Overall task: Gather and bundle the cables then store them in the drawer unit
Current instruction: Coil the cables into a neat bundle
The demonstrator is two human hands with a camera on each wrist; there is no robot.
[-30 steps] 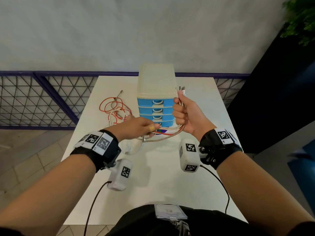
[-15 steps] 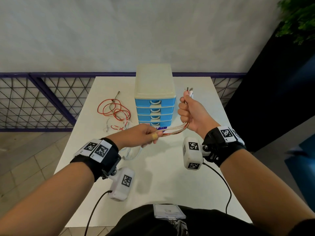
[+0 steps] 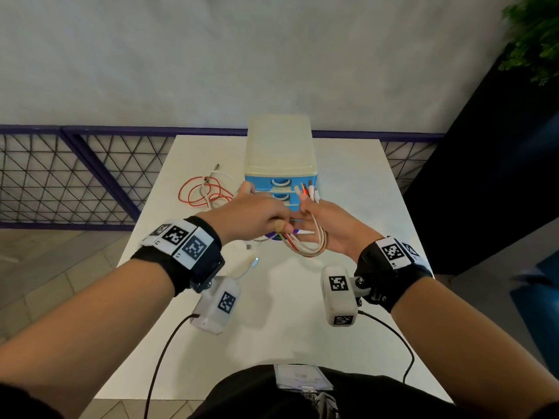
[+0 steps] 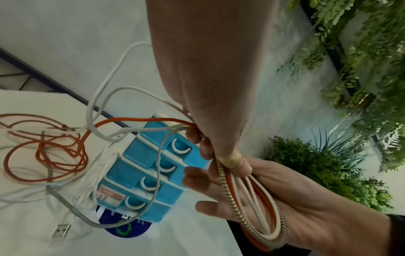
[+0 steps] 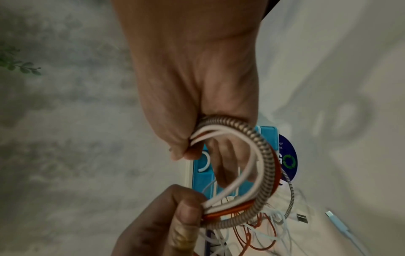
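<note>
- The left hand (image 3: 257, 217) pinches the cable bundle (image 3: 305, 241).
- The right hand (image 3: 331, 226) grips the bundle's loop, just before the drawer unit (image 3: 279, 164).

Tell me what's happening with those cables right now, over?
Left hand pinches the cable bundle; right hand holds its looped end. Loose tails trail on the table. Drawer unit all shut, nothing stored yet.

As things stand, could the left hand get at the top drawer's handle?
Probably not yet: the left hand grips the cables, though the top drawer handle sits unobstructed just beyond it.
</note>
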